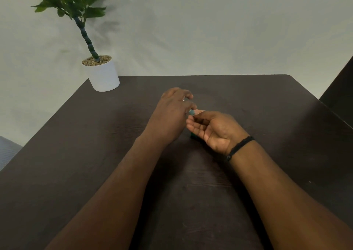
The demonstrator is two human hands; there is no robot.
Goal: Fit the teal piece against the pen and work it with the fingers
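Observation:
My left hand [172, 114] hovers over the middle of the dark table [95, 154], back up, with its fingers curled round a small teal object [191, 112]. My right hand [214, 129] lies palm up just right of it. Its thumb and curled fingertips pinch the same teal object where the two hands meet. Most of the object is hidden by the fingers. A dark green thing [193, 135] peeks out on the table under my right hand. A black bracelet [239, 146] sits on my right wrist.
A potted plant in a white pot [104, 76] stands at the table's far left corner. A pale wall lies behind the table. A dark panel [340, 95] rises at the right edge, and a grey cushion [7, 150] shows at the left.

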